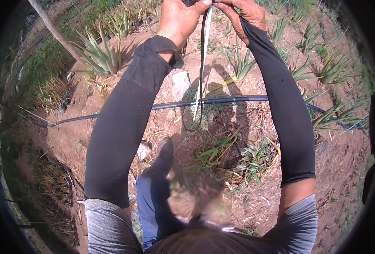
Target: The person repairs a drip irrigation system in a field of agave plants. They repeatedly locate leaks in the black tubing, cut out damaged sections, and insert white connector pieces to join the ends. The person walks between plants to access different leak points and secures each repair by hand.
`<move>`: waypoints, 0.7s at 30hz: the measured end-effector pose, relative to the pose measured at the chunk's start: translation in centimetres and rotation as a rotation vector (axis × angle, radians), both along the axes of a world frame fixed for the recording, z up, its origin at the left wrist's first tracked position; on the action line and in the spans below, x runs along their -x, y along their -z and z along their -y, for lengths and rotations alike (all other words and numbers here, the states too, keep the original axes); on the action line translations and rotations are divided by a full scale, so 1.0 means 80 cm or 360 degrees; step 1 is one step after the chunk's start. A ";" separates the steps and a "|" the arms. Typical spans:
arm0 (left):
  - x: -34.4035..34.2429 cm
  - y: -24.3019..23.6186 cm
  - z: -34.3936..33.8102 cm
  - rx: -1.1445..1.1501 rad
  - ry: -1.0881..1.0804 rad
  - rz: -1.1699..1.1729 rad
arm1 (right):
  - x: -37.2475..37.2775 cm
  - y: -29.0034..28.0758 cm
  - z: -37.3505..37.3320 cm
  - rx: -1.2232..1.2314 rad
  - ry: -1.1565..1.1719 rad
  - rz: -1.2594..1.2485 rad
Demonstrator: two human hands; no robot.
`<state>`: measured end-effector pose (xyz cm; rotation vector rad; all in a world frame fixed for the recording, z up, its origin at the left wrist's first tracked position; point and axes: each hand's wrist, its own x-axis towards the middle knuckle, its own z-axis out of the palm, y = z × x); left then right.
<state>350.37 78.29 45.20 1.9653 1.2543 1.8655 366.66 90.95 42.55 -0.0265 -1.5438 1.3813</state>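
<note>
Both hands are raised together at the top edge, their fingertips meeting over a narrow white strip (207, 31) and a thin black strap (202, 55). My left hand (177, 21) is closed, its thumb pressing at the strips' upper end. A dark bundle (190, 2) shows partly beside that thumb; the frame edge cuts off the rest. My right hand (249, 15) is closed too, thumb and fingers pinched at the same spot. The strips hang down between my forearms, and the black one bends into a loop at its lower end. Black sleeves cover both forearms.
A dark irrigation hose (172, 105) crosses the dry soil ahead of my legs. Spiky aloe-like plants (100, 55) grow at left and right. A pale rock (180, 86), a yellow-marked stick or tube (222, 84) and low green leaves (217, 152) lie about. A thin trunk (56, 31) leans at upper left.
</note>
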 end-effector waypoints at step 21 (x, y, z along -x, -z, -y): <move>0.000 -0.006 0.012 0.0247 -0.0436 -0.0115 | -0.006 -0.002 0.029 -0.0159 0.0512 0.0294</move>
